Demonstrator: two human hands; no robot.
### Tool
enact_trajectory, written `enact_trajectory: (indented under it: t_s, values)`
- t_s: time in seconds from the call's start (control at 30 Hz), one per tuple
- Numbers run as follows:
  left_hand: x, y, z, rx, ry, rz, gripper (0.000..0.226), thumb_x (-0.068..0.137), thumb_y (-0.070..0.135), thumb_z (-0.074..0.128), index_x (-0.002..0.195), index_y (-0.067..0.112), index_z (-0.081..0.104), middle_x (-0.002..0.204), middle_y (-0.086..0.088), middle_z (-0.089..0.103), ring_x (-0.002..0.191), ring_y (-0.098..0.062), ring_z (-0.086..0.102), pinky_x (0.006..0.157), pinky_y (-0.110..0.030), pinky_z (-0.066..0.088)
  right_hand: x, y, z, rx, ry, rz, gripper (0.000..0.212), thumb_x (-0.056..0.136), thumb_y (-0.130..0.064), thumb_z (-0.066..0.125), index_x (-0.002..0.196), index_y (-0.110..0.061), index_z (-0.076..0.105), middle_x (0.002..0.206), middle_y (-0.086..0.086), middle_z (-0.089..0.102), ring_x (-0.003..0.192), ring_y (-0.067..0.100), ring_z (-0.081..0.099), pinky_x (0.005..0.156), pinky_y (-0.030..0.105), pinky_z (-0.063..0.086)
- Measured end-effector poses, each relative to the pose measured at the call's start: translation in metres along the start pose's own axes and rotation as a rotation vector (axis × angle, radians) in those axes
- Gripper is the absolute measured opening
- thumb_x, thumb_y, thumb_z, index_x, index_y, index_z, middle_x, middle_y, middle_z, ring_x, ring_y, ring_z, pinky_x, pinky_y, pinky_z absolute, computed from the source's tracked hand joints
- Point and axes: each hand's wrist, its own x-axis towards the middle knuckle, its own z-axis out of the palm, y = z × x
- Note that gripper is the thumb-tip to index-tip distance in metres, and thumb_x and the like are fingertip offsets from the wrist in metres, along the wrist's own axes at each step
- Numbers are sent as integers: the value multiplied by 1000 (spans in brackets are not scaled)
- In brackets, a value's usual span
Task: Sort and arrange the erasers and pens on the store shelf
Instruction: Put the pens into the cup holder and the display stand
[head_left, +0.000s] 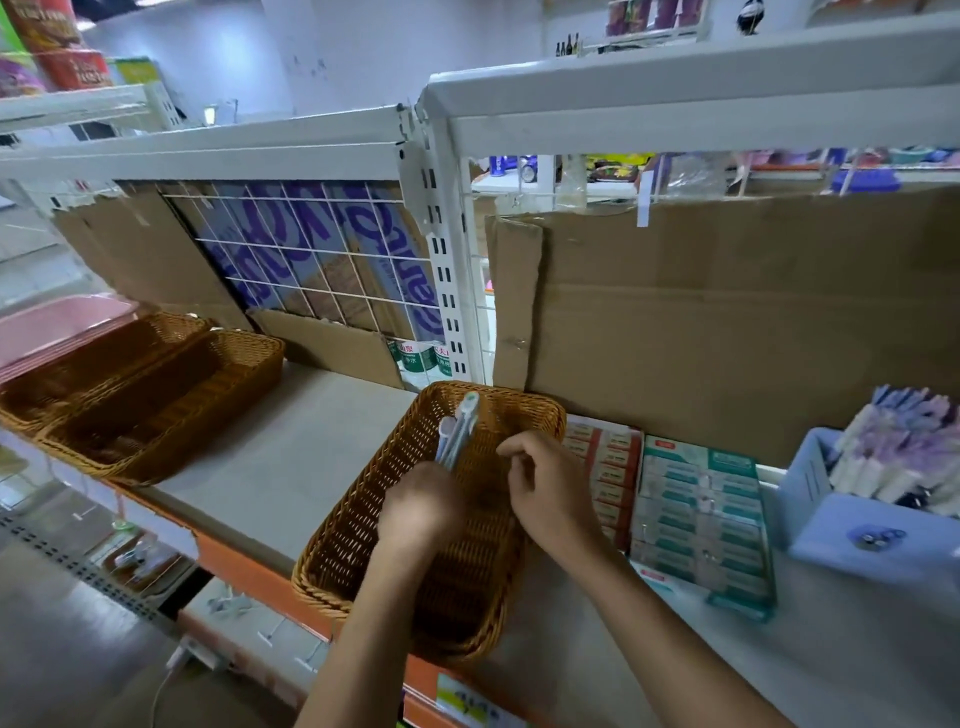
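Left hand (421, 499) grips pens (460, 426), hiding their lower ends; right hand (545, 488) curled, hold unclear

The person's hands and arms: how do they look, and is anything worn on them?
The left hand and right hand are bare: no gloves, rings or watch can be seen. The forearms are bare too; no sleeve comes into the picture.

Woven wicker basket (363, 519); matt cardboard backing (727, 312).

Brown cardboard backing (727, 322), white wire grid (311, 249), pink trays (47, 322)
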Motion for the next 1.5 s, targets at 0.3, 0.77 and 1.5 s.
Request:
enact_trajectory:
  t_s: [0.3, 0.77, 1.5]
  values:
    - [-93, 92, 7, -1027, -264, 465, 17, 97, 19, 49, 95, 13, 65, 68, -4, 66, 59, -16, 59, 53, -26, 48, -42, 9, -103, 569, 148, 350, 14, 91, -20, 58, 87, -14, 70, 81, 2, 73, 75, 16, 68, 70, 32, 54]
    - [-181, 236, 105, -1153, -525, 522, 21, 96, 17, 52, 79, 17, 63, 58, 7, 62, 52, -6, 52, 48, -20, 38, -131, 69, -277, 415, 446, 473, 17, 84, -6, 66, 78, -22, 70, 71, -5, 71, 67, 9, 66, 67, 28, 55]
    - [-182, 277, 150, -972, -143, 680, 11, 98, 25, 47, 90, 25, 53, 59, 5, 44, 57, -20, 44, 58, -30, 37, -163, 147, -295, -510, 467, 503, 10, 87, -13, 64, 78, -10, 68, 64, 9, 66, 57, 27, 61, 49, 30, 42]
